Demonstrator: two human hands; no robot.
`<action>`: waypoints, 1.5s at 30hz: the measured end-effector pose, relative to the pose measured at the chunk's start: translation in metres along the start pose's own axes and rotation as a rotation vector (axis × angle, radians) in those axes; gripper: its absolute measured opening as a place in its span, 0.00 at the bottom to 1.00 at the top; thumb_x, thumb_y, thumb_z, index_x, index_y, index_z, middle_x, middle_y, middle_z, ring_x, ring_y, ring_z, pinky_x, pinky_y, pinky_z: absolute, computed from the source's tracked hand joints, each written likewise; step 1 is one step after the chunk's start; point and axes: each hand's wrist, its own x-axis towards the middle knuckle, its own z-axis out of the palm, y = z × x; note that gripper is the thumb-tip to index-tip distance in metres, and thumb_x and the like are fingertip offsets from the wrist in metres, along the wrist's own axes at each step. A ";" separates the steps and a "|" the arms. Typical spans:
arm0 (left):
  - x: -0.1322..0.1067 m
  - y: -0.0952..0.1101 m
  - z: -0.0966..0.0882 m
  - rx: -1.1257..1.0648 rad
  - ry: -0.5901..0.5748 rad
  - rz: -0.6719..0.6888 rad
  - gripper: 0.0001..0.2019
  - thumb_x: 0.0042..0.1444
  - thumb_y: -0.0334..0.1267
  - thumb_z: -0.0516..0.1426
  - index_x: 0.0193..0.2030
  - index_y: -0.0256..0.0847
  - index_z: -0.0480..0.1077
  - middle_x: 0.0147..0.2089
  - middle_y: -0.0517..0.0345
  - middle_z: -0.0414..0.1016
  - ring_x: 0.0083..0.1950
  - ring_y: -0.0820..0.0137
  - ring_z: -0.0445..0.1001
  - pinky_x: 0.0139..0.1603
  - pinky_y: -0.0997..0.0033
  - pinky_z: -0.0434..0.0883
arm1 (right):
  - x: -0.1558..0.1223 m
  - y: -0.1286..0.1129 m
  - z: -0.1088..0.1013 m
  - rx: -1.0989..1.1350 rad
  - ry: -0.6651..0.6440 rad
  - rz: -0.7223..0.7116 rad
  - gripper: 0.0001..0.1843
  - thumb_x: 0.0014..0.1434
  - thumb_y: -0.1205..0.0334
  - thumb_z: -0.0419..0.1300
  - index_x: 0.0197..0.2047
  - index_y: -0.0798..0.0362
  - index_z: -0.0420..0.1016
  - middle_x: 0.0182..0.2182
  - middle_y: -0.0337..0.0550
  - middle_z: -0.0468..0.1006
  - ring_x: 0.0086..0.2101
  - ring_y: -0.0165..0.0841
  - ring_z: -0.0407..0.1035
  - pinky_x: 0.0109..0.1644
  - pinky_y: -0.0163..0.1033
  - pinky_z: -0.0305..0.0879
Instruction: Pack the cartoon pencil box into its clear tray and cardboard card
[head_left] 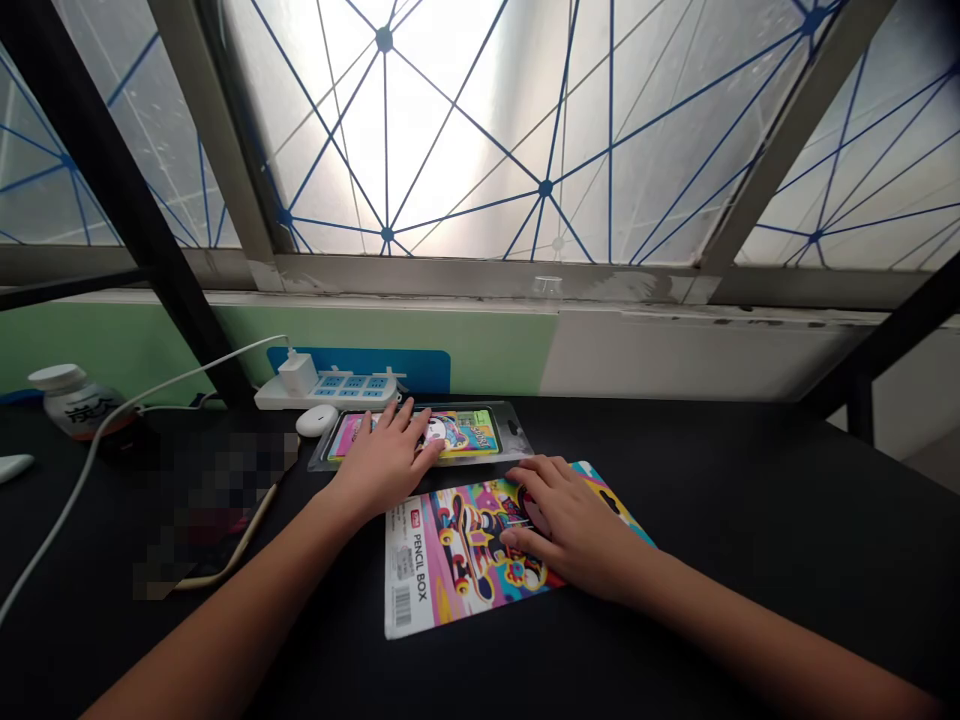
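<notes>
A colourful card sheet marked "PENCIL BOX" (442,570) lies flat on the black desk (750,520) in front of me. My right hand (574,525) rests flat on its right half with fingers stretched out. Behind it lies a colourful pencil box in a clear plastic pack (480,435). On the left part of that pack my left hand (386,460) lies flat, fingers spread. Neither hand grips anything.
A white power strip (330,388) with a plugged charger and white cable (112,430) sits at the desk's back edge. A small white round object (316,421) lies beside the pack. A white-capped bottle (75,400) stands far left. Black frame bars cross at left and right.
</notes>
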 end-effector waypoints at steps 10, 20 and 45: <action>0.000 -0.001 -0.004 -0.044 -0.050 -0.015 0.34 0.68 0.60 0.40 0.74 0.44 0.53 0.77 0.46 0.46 0.77 0.48 0.42 0.71 0.36 0.45 | 0.004 0.013 -0.013 0.055 -0.035 0.168 0.20 0.65 0.42 0.56 0.32 0.48 0.60 0.26 0.37 0.70 0.28 0.34 0.63 0.31 0.39 0.56; -0.017 0.019 -0.017 -0.088 -0.016 0.136 0.28 0.66 0.61 0.46 0.59 0.45 0.71 0.74 0.46 0.56 0.76 0.45 0.46 0.66 0.32 0.55 | 0.012 0.107 -0.044 0.220 -0.216 0.383 0.28 0.62 0.34 0.52 0.26 0.49 0.70 0.23 0.39 0.74 0.25 0.35 0.67 0.27 0.38 0.58; -0.027 0.037 -0.013 -0.116 -0.113 0.188 0.33 0.68 0.60 0.41 0.73 0.48 0.55 0.76 0.49 0.50 0.77 0.49 0.43 0.71 0.31 0.42 | 0.013 0.099 -0.055 0.200 -0.166 0.484 0.23 0.50 0.36 0.65 0.37 0.47 0.80 0.33 0.40 0.81 0.34 0.39 0.73 0.34 0.38 0.63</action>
